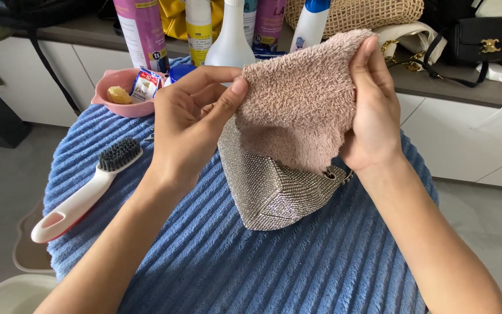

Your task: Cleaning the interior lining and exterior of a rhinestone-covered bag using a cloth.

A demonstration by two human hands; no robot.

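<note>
A fluffy beige cloth is stretched between both hands above a sparkly silver studded bag. My left hand pinches the cloth's left edge between thumb and fingers. My right hand grips its right edge, fingers curled over the top. The cloth hangs over the upper part of the bag, hiding it. The bag rests on a blue ribbed towel that covers a round surface.
A white-handled brush with black bristles lies at the left on the towel. A pink bowl with small items sits behind it. Several bottles stand at the back. Handbags lie on the counter at right.
</note>
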